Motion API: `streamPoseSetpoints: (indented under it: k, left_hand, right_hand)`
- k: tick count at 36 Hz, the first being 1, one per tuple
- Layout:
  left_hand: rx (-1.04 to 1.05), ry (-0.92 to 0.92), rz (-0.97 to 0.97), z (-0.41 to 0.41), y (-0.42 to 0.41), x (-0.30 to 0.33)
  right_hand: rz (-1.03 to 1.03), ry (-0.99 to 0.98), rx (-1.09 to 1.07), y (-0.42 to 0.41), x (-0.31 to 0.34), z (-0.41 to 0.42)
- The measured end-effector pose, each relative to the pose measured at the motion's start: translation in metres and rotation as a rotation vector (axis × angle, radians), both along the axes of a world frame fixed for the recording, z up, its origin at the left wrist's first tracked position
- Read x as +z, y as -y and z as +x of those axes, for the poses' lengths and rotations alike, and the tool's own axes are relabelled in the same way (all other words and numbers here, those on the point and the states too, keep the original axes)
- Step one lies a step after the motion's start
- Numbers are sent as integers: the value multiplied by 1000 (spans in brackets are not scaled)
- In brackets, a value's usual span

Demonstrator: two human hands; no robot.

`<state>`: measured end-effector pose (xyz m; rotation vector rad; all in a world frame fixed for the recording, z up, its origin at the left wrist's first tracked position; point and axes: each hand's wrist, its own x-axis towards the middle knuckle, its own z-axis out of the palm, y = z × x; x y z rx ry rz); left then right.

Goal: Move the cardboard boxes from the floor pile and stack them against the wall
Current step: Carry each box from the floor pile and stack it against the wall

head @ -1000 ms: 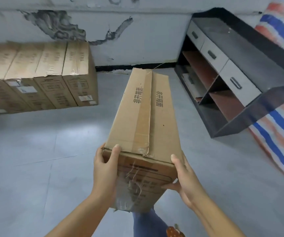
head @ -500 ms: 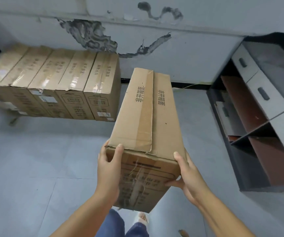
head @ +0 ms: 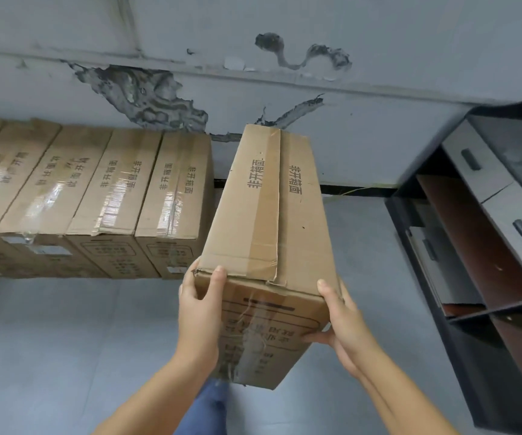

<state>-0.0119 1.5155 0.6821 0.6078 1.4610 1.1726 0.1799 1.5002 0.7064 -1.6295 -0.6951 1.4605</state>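
I carry a long brown cardboard box [head: 269, 221] in the air, its taped top facing up and its far end pointing at the wall. My left hand [head: 201, 306] grips the near left corner, thumb on the top edge. My right hand [head: 339, 321] holds the near right corner, thumb on the top and fingers under the end face. A row of several like boxes [head: 96, 196] stands side by side against the wall at the left, just left of the carried box's far end.
A peeling grey wall [head: 379, 146] runs across the back. A dark cabinet [head: 479, 233] with grey drawers and open shelves stands at the right. Grey tiled floor [head: 65, 340] lies between me and the row. My leg in jeans shows below the box.
I have walked closer to the wall with the box held the same way. The row of boxes and the wall now look larger and nearer, and the cabinet has slid to the right.
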Motion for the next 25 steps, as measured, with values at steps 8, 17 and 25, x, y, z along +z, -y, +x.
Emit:
streamPoseSetpoints:
  k: [8, 17, 25]
  left_hand:
    - [3, 10, -87, -26, -124, -34]
    - [81, -37, -199, -35, -211, -126]
    - [164, -66, -291, -18, -248, -228]
  right_hand:
    - [-86, 8, -24, -128, -31, -26]
    - [-199, 6, 30, -231, -134, -35]
    - [-249, 0, 36, -290, -247, -30]
